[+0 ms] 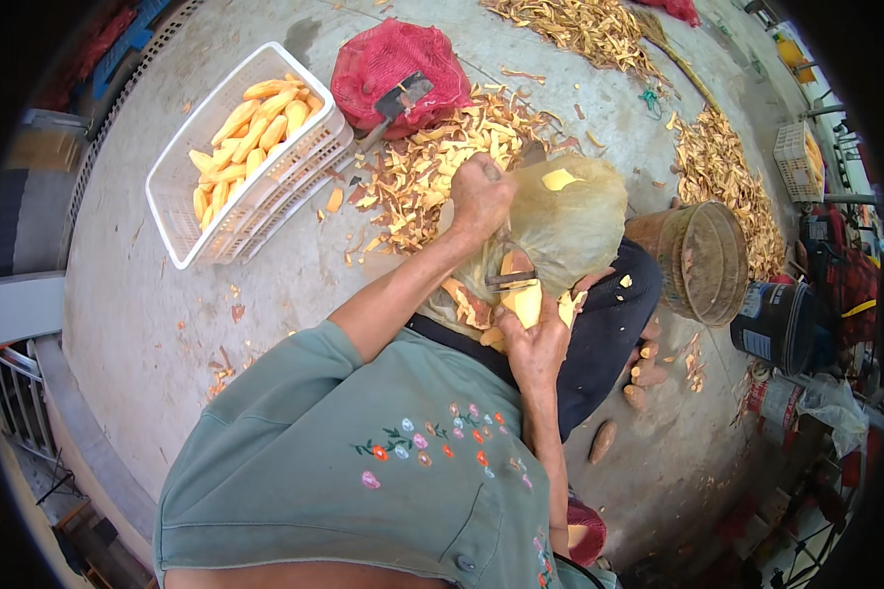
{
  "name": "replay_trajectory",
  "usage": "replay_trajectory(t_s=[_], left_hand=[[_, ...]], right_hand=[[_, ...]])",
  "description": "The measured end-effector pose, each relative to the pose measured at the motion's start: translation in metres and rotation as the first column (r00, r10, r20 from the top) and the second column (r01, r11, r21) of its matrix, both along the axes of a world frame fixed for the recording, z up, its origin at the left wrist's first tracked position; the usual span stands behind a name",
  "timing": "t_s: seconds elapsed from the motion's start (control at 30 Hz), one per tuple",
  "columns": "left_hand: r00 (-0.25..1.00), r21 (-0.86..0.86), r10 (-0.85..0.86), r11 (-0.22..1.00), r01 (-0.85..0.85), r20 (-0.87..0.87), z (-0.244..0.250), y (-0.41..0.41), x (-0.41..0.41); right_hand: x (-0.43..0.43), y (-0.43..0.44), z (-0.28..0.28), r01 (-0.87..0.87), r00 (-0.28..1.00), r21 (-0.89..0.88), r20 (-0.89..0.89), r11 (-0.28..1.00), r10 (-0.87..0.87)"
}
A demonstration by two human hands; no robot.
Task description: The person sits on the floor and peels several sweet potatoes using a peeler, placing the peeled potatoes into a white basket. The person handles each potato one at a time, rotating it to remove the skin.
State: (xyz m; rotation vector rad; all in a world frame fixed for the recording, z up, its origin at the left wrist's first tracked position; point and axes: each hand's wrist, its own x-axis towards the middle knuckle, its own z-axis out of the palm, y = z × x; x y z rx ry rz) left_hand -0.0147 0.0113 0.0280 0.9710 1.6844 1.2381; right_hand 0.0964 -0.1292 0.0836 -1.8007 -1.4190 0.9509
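My left hand point(480, 197) is closed around the handle of a peeler; its metal blade frame point(510, 281) lies across a partly peeled sweet potato point(523, 303). The far end of that sweet potato keeps its reddish skin, while the near part is bare and yellow. My right hand point(536, 344) grips the near end. Under both lies a translucent plastic sheet point(578, 221) over my lap, with peelings point(471, 305) on it.
A white plastic crate point(163, 195) at the left holds peeled sweet potatoes. Beyond my hands are a peelings heap point(420, 169) and a red mesh sack point(405, 66). A dirty bucket point(707, 265) stands right; unpeeled sweet potatoes point(602, 442) lie on the floor.
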Motion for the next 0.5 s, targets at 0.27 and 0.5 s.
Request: replay_trajectory(t_s=[0.27, 0.5], left_hand=[[0.831, -0.025, 0.012, 1.0, 0.003, 0.556, 0.009, -0.009, -0.002], [0.73, -0.152, 0.106, 0.988, -0.003, 0.675, 0.007, -0.014, -0.004]], right_hand=[[-0.001, -0.007, -0.014, 0.102, 0.957, -0.048, -0.267, 0.994, -0.111], [0.003, 0.0, 0.002, 0.082, 0.673, -0.454, -0.631, 0.887, -0.385]])
